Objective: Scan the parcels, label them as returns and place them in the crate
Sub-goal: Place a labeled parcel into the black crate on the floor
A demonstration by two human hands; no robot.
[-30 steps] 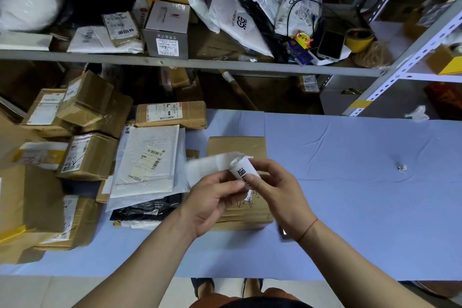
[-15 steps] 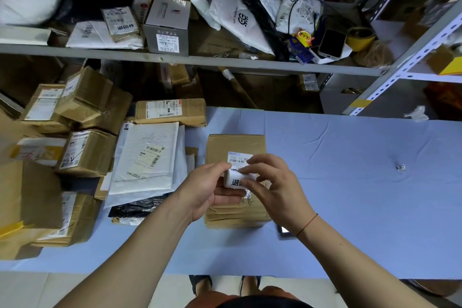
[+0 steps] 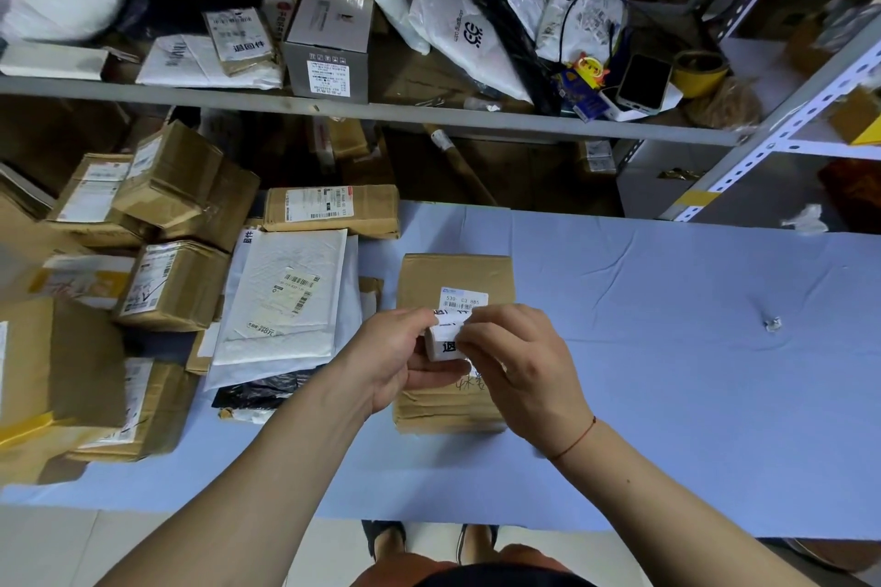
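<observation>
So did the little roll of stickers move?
Yes. The sticker roll came down from above the brown parcel toward the person, now over its shipping label.

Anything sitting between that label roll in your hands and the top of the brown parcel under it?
Nothing visible. Both the left hand and right hand hold the label roll directly over the brown parcel, whose top carries only its printed shipping label.

Phone [image 3: 643,81] on shelf [image 3: 333,112] – yellow tape roll [image 3: 701,72] just beside.
</observation>
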